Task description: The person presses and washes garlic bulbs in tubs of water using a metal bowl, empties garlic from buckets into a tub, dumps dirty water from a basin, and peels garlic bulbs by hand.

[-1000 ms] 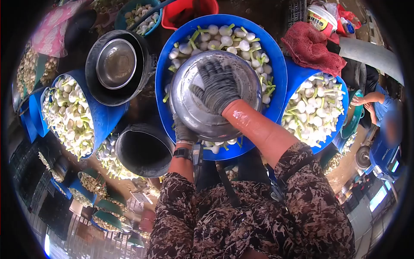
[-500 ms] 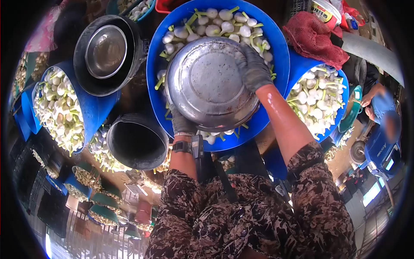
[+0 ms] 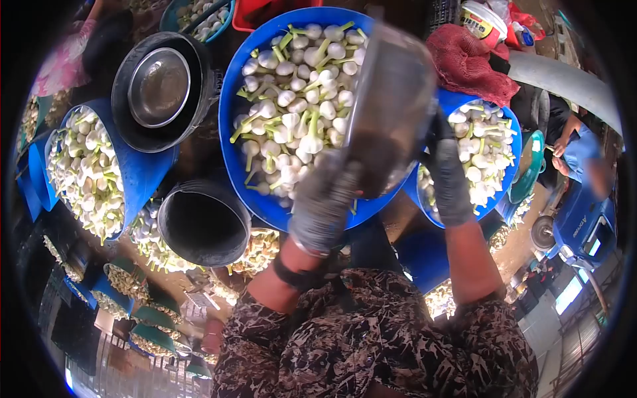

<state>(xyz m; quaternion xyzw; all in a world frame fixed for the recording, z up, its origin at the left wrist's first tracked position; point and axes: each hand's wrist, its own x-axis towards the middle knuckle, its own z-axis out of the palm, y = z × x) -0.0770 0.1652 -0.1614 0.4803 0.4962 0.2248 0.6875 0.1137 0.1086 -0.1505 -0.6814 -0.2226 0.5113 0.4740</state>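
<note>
A metal basin (image 3: 395,99), smeared by motion, stands tilted on its side over the right part of a large blue tub (image 3: 225,126). My gloved left hand (image 3: 325,202) grips its near lower edge. Around its right side, my gloved right hand (image 3: 448,176) holds on, the fingertips partly in shadow. Garlic bulbs (image 3: 292,126) with trimmed green stems fill the tub to the left of the basin. The basin hides the tub's right side, and its inside cannot be seen clearly.
Blue tubs of garlic stand left (image 3: 86,172) and right (image 3: 474,146). A black tub (image 3: 162,93) holds a metal bowl (image 3: 159,86); an empty black bucket (image 3: 202,222) is nearer. A red mesh sack (image 3: 464,63) lies at upper right. Another person (image 3: 584,152) sits far right.
The basin has turned from bottom-up to on its side and moved right, uncovering garlic in the tub. Both hands have moved right with it, the right one also lower.
</note>
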